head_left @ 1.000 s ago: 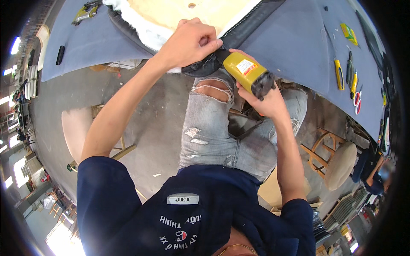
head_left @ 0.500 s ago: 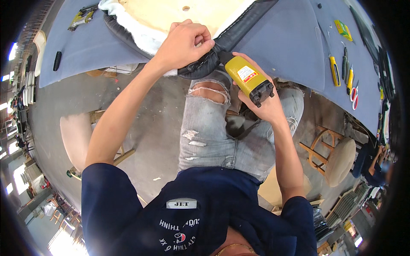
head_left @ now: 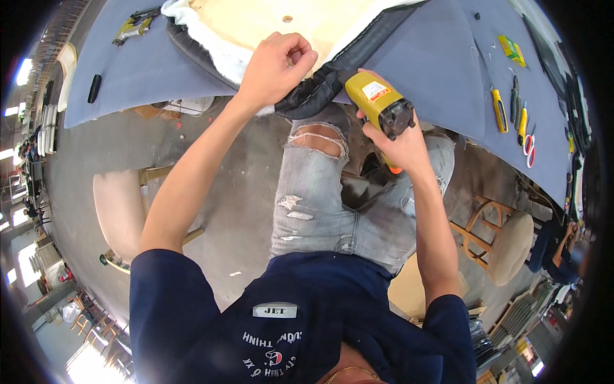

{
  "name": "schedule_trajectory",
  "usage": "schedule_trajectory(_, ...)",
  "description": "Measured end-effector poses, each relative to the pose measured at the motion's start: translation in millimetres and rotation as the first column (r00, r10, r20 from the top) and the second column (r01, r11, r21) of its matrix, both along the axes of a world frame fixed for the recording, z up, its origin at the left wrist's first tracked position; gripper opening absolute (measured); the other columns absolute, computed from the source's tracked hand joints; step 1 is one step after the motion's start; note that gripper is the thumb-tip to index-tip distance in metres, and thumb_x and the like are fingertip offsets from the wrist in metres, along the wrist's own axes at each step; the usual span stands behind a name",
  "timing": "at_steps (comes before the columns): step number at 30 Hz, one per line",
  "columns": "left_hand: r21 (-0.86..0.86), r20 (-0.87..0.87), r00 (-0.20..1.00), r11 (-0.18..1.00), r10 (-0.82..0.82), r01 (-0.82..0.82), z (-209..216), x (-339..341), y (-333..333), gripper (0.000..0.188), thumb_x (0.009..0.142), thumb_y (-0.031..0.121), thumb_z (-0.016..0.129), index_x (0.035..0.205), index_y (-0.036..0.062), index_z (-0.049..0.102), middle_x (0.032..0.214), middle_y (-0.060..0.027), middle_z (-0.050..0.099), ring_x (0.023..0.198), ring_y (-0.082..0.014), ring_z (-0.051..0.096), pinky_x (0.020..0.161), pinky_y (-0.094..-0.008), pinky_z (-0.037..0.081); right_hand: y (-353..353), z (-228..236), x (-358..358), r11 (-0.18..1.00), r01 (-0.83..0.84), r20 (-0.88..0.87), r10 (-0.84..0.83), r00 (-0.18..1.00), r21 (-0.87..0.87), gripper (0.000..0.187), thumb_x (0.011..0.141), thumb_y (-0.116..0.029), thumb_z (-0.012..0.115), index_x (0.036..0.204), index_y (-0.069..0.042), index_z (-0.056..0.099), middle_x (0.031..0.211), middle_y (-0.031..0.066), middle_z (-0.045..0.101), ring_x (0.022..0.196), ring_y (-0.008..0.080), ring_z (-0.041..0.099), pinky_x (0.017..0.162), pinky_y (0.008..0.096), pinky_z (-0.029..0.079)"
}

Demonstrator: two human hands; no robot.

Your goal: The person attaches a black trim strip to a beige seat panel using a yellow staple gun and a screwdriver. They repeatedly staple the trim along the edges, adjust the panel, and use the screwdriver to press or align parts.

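My right hand (head_left: 403,146) grips a yellow pneumatic staple gun (head_left: 372,93), held just off the near right edge of an upholstered panel. That panel has a pale wooden board (head_left: 256,22) with a hole, white padding (head_left: 182,19) around it and a black cover (head_left: 313,95) gathered in folds at the near corner. Over this corner, my left hand (head_left: 276,72) is closed, fingers curled and thumb against them. Its fingertips are partly hidden, so what they hold, if anything, cannot be made out. The gun's nose is hidden behind its body.
A second air tool (head_left: 134,27) and a small black piece (head_left: 94,88) lie on the blue-grey tabletop (head_left: 428,83). Toward the right are a screwdriver (head_left: 499,110), scissors (head_left: 529,148) and a yellow-green box (head_left: 511,51). An upturned stool (head_left: 511,248) and a co-worker (head_left: 564,259) are farther right.
The staple gun has swung away from the black cover's corner, to the right and tilted. My left thumb has lifted off the folds, and the panel appears shifted slightly right in view.
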State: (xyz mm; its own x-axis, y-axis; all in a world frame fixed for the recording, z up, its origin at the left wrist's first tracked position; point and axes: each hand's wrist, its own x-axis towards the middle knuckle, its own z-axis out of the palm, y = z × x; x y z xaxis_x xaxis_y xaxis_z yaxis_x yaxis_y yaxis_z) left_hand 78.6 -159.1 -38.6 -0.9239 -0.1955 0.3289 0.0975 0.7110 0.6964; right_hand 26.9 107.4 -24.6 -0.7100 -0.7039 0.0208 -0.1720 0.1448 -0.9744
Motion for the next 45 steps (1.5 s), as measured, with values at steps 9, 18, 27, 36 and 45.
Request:
schedule_trajectory(9,0.034,-0.015,0.998,0.998,0.054,-0.054,-5,1,-2,0.026,0.094,0.025,0.072,0.094,-0.0008,0.068,0.082,-0.0079,0.065,0.073,-0.0152,0.059,0.070,-0.0312,0.048,-9,24,-33,0.963,-0.095,0.126,0.065,0.990,0.251,0.026,0.080,-0.011,0.073,0.100,0.001,0.065,0.085,0.0054,0.071,0.061,0.0132,0.061,0.057,0.0315,0.051)
schedule_trajectory(18,0.203,-0.064,0.993,0.976,0.099,-0.084,-10,-3,1,0.023,0.092,0.021,0.074,0.092,-0.0011,0.070,0.084,-0.0129,0.067,0.076,-0.0201,0.063,0.073,-0.0340,0.051,94,147,-89,0.924,0.236,-0.851,0.151,0.502,0.302,0.040,0.089,-0.013,0.074,0.129,-0.012,0.070,0.106,0.0095,0.076,0.085,0.0243,0.070,0.079,0.0372,0.057)
schedule_trajectory(27,0.240,-0.135,0.981,0.965,0.137,-0.101,-7,-4,3,0.021,0.099,0.018,0.071,0.092,-0.0022,0.066,0.079,-0.0029,0.066,0.074,-0.0098,0.057,0.072,-0.0278,0.049,110,18,-172,0.828,0.383,-0.749,0.065,0.659,0.409,0.067,0.080,-0.016,0.077,0.145,-0.020,0.058,0.114,0.0173,0.072,0.106,0.0372,0.070,0.089,0.0471,0.058)
schedule_trajectory(36,0.190,-0.080,0.978,0.966,0.191,-0.173,-9,8,-2,0.022,0.103,0.019,0.067,0.096,-0.0021,0.065,0.082,-0.0007,0.062,0.076,-0.0078,0.051,0.070,-0.0253,0.043,102,-29,-132,0.844,0.455,-0.726,-0.121,0.677,0.284,0.081,0.077,-0.029,0.085,0.151,-0.036,0.051,0.123,0.0094,0.067,0.108,0.0360,0.070,0.087,0.0486,0.058)
schedule_trajectory(45,-0.089,-0.209,0.962,0.976,0.178,-0.200,-22,57,46,0.029,0.098,0.025,0.067,0.113,0.0004,0.062,0.117,-0.0139,0.055,0.115,-0.0290,0.052,0.104,-0.0447,0.039,114,-10,-119,0.860,0.436,-0.696,-0.143,0.704,0.265,0.072,0.079,-0.027,0.081,0.145,-0.020,0.054,0.117,0.0156,0.066,0.107,0.0375,0.067,0.088,0.0489,0.055)
